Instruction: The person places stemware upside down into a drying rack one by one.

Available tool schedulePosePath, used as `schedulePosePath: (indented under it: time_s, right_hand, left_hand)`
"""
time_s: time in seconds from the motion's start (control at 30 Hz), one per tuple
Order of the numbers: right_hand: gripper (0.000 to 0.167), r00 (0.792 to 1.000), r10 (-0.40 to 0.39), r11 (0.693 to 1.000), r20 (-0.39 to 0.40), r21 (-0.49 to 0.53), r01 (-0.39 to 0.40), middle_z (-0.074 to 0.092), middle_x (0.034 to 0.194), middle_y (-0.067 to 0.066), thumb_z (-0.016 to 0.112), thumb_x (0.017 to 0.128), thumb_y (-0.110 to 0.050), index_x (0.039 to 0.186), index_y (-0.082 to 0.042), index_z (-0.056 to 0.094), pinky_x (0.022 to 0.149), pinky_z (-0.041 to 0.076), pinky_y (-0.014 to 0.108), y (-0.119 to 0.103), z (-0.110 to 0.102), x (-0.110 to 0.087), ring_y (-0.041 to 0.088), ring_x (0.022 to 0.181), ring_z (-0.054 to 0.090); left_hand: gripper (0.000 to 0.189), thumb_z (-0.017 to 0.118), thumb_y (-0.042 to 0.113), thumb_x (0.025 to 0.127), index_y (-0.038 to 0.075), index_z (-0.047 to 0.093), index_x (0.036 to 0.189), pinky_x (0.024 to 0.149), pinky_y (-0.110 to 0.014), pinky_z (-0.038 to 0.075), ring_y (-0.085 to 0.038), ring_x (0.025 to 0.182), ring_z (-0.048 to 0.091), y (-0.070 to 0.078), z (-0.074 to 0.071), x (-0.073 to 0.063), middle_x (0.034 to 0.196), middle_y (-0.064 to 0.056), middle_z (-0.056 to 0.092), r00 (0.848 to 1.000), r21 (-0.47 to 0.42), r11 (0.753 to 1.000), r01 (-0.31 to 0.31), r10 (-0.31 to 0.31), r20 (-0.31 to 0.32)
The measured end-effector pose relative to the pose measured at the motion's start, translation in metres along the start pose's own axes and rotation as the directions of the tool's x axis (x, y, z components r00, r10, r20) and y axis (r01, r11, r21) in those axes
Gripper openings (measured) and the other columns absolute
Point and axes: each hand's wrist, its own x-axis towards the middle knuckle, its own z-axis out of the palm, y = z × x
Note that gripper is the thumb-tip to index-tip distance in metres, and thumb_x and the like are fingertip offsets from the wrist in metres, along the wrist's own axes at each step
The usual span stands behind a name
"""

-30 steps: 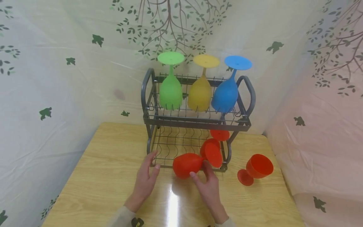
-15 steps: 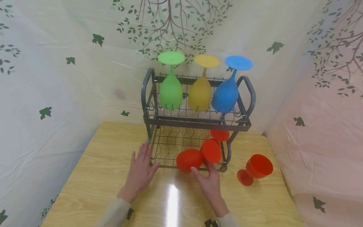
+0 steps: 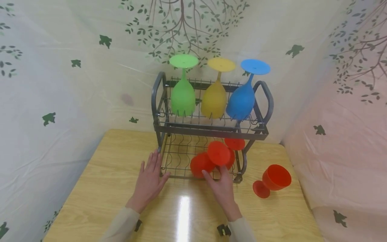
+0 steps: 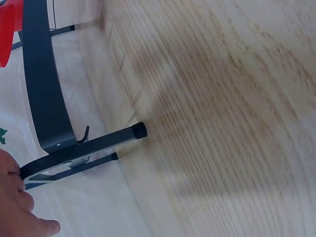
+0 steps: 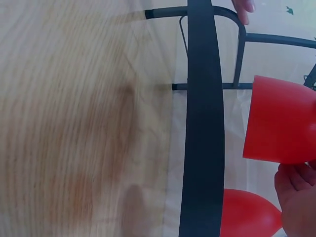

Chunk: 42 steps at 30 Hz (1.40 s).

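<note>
My right hand [image 3: 222, 190] pinches a red plastic wine glass [image 3: 199, 165] near its stem, over the front of the dish rack's lower tier. The glass is tilted, its base raised toward the right and its bowl down to the left. In the right wrist view its bowl [image 5: 279, 121] is just beyond the rack's front bar, above the fingers. My left hand [image 3: 148, 181] lies with straight fingers against the lower left side of the rack [image 3: 208, 130]. Behind the held glass, a second red wine glass [image 3: 234, 144] stands upside down, partly hidden.
Green [image 3: 183, 97], yellow [image 3: 214, 101] and blue [image 3: 241, 102] wine glasses stand upside down on the upper tier, the blue one leaning. Another red wine glass [image 3: 276, 177] lies on the wooden table [image 3: 121, 158] right of the rack. A patterned cloth [image 3: 75, 101] hangs behind.
My right hand has carried the red wine glass forward over the lower tier, tipping its base upward. My left hand has moved leftward from the rack's front corner to its side, fingers straightened.
</note>
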Motion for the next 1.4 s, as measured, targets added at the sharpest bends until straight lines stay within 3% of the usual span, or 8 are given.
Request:
schedulePosePath:
  time_s: [0.23, 0.53, 0.87, 1.4]
  right_hand:
    - [0.063, 1.000, 0.002, 0.999, 0.030, -0.036, -0.001, 0.060, 0.146, 0.003, 0.082, 0.090, -0.018, 0.145, -0.016, 0.053, 0.107, 0.047, 0.059, 0.001, 0.005, 0.013, 0.031, 0.136, 0.056]
    - [0.060, 0.995, 0.082, 0.985, 0.047, -0.156, -0.074, 0.060, 0.146, 0.002, 0.083, 0.089, -0.020, 0.142, -0.016, 0.055, 0.111, 0.045, 0.054, 0.005, 0.013, 0.026, 0.029, 0.138, 0.055]
    - [0.064, 0.988, 0.145, 0.978, 0.060, -0.161, -0.134, 0.058, 0.148, 0.006, 0.081, 0.091, -0.024, 0.147, -0.016, 0.052, 0.111, 0.045, 0.055, 0.015, 0.021, 0.034, 0.031, 0.136, 0.056]
    - [0.065, 0.971, 0.220, 0.966, 0.099, -0.163, -0.202, 0.056, 0.150, 0.007, 0.079, 0.093, -0.028, 0.150, -0.014, 0.049, 0.110, 0.046, 0.055, 0.021, 0.028, 0.037, 0.032, 0.136, 0.054]
  left_hand:
    - [0.081, 0.048, 0.049, 0.106, -0.005, 0.021, 0.161, 0.122, -0.065, 0.016, -0.041, 0.156, 0.017, -0.001, 0.001, 0.001, 0.170, -0.021, 0.010, 1.000, 0.033, 0.999, -0.010, 0.010, 0.009]
    - [0.082, 0.044, 0.050, 0.108, -0.004, 0.016, 0.162, 0.123, -0.062, 0.014, -0.039, 0.157, 0.012, -0.003, 0.003, 0.002, 0.171, -0.019, 0.005, 0.999, 0.028, 1.000, -0.005, 0.004, 0.041]
    - [0.082, 0.048, 0.048, 0.107, -0.007, 0.020, 0.160, 0.121, -0.063, 0.019, -0.042, 0.156, 0.017, -0.003, 0.004, 0.002, 0.170, -0.023, 0.010, 1.000, 0.024, 0.999, -0.025, 0.025, 0.003]
    - [0.083, 0.052, 0.045, 0.106, -0.008, 0.019, 0.160, 0.122, -0.062, 0.018, -0.041, 0.156, 0.014, 0.000, 0.000, 0.002, 0.170, -0.023, 0.008, 1.000, 0.004, 1.000, -0.010, 0.010, 0.023]
